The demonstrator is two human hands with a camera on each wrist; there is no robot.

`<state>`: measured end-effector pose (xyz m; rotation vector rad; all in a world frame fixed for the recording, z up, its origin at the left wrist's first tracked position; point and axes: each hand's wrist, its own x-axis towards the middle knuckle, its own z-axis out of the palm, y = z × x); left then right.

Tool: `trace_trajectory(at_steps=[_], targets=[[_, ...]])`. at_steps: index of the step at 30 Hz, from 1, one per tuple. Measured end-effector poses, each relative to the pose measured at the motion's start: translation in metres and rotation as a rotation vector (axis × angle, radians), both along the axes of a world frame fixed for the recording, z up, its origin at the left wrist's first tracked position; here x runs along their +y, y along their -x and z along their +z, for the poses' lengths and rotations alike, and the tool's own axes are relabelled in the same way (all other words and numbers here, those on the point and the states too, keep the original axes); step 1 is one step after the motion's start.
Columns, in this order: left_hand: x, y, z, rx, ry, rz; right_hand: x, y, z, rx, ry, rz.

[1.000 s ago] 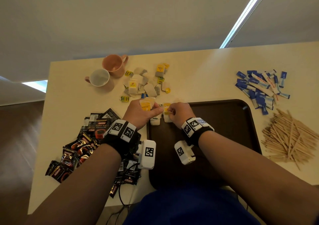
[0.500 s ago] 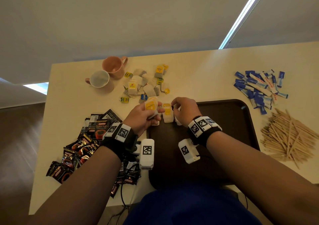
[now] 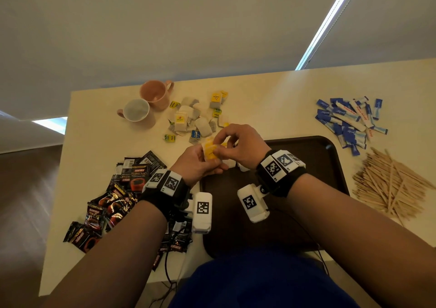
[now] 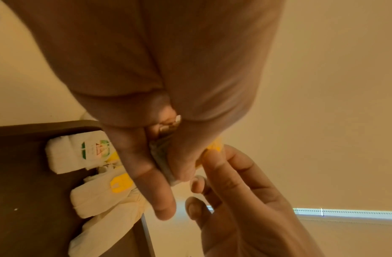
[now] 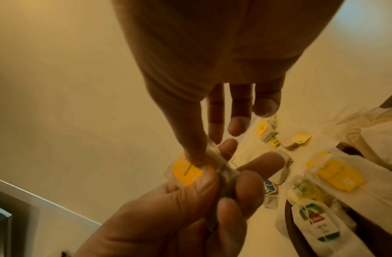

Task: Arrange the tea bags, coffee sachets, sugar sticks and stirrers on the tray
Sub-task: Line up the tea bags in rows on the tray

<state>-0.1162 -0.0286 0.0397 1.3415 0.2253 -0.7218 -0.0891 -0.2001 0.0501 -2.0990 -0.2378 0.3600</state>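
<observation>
My left hand (image 3: 198, 163) grips a tea bag with a yellow tag (image 3: 210, 153) above the far left corner of the dark brown tray (image 3: 306, 166). My right hand (image 3: 238, 147) pinches the same tea bag (image 5: 186, 172) at its tag with thumb and forefinger, the other fingers spread. A few tea bags (image 4: 80, 153) lie on the tray's corner below the hands. Loose tea bags (image 3: 195, 118) lie beyond the tray. Coffee sachets (image 3: 118, 189) are piled to the left, with sugar sticks (image 3: 349, 121) and wooden stirrers (image 3: 391, 185) to the right.
Two pink mugs (image 3: 146, 102) stand at the table's far left, behind the tea bags. The cream table (image 3: 271, 95) ends close behind them. Cables hang over the near edge by the sachets.
Both hands have risen from the tray's corner and come together. The right hand let go of the tea bag it set down and now pinches the one in the left hand.
</observation>
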Motion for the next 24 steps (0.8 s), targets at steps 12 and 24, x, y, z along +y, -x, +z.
trace_trajectory(at_steps=[12, 24], targets=[[-0.003, -0.002, 0.003, 0.074, -0.009, -0.036, -0.001, -0.002, 0.001, 0.003, 0.080, 0.032], [0.005, -0.012, -0.017, 0.011, -0.394, 0.089, -0.014, -0.001, -0.019, 0.185, 0.496, 0.171]])
